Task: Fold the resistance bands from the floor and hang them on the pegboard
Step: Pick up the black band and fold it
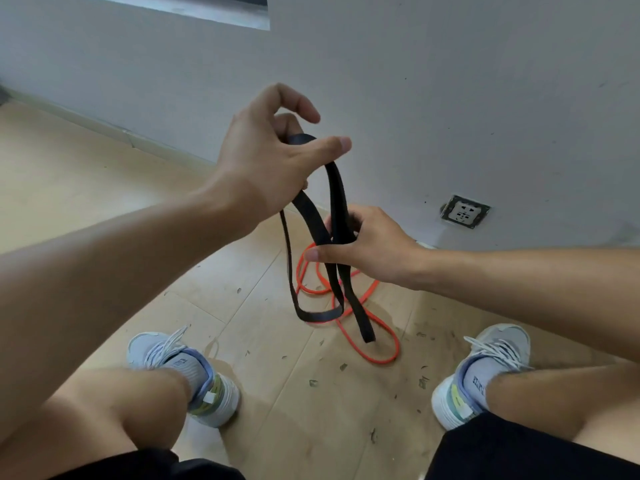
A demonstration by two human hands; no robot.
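Observation:
A black resistance band (pixel 337 199) hangs in the air in front of me, folded into loops. My left hand (pixel 266 150) holds its top fold between thumb and fingers. Lower down, my right hand (pixel 367 244) pinches the strands together at their middle. Two loop ends dangle below toward the floor. A thin orange resistance band (pixel 381 336) lies tangled on the wooden floor beneath, partly hidden behind the black one. No pegboard is in view.
My two feet in pale sneakers (pixel 183 368) (pixel 481 372) stand either side of the orange band. A grey wall (pixel 450 98) with a low power socket (pixel 465 211) rises just ahead. The floor (pixel 277 393) is scuffed with small dark flecks.

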